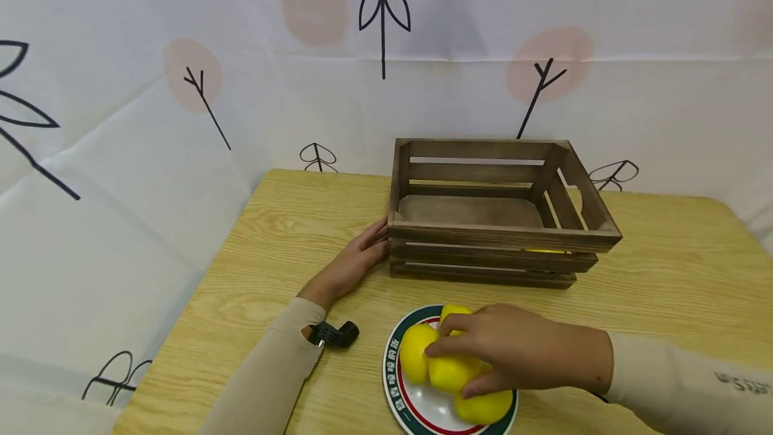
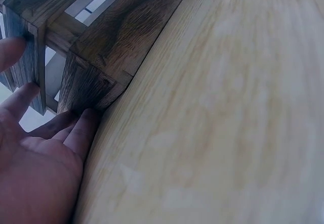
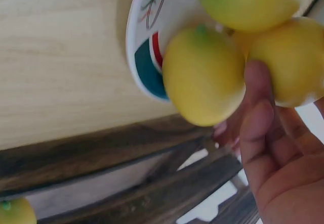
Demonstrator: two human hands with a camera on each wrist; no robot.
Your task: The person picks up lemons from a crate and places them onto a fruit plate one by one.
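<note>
Several yellow lemons (image 1: 417, 354) lie on a round plate (image 1: 395, 388) with a green and red rim. My right hand (image 1: 513, 348) reaches over them from the right, its thumb and fingers around the middle lemon (image 1: 451, 374). In the right wrist view, fingertips meet the side of a lemon (image 3: 291, 64), while another lemon (image 3: 202, 77) with a green tip lies beside it. My left hand (image 1: 353, 264) rests against the left end of a brown slatted wooden crate (image 1: 483, 237). Its fingers touch the crate's lower corner (image 2: 88, 85) in the left wrist view.
Through the crate's slats a yellow lemon (image 3: 15, 213) shows inside. Crate and plate stand on a light wood table (image 1: 253, 267). A white cloth (image 1: 253, 25) with plant drawings hangs behind. A black band (image 1: 338, 334) is around the left wrist.
</note>
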